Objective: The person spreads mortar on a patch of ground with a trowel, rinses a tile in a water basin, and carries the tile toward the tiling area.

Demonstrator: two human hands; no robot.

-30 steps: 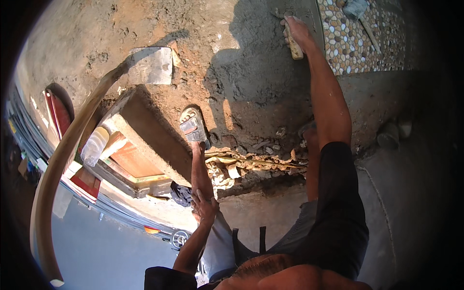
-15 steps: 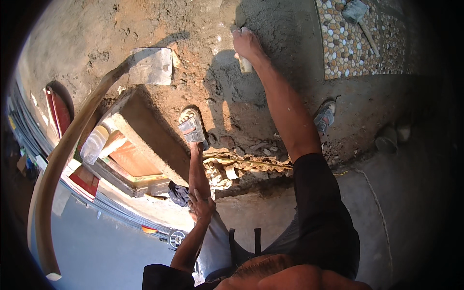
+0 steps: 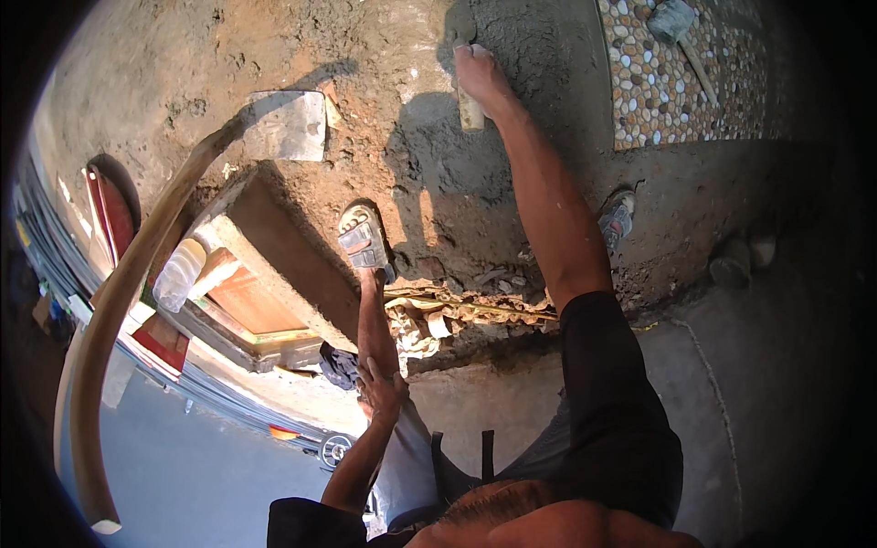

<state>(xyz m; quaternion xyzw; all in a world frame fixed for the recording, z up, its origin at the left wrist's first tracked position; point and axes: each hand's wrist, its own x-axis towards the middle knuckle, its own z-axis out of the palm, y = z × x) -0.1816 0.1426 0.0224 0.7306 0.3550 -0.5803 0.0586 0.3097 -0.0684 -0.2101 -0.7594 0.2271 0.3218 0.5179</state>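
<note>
My right hand grips a pale, narrow hand tool, perhaps a wooden float, on the wet grey mortar at the top centre. To its right lies a pebble-patterned slab with a rubber-headed mallet on it. My left hand is wrapped on my left shin, below my sandalled left foot, which stands on the dirt.
A long-handled hoe arches along the left, blade on the dirt. A concrete block structure, plastic bottle, red boards and pipes lie left. A rough trench crosses below; dark containers sit right.
My right hand with the tool has moved left from beside the pebbled slab, then slightly back right. My right foot has come into view. My left hand stays on my leg.
</note>
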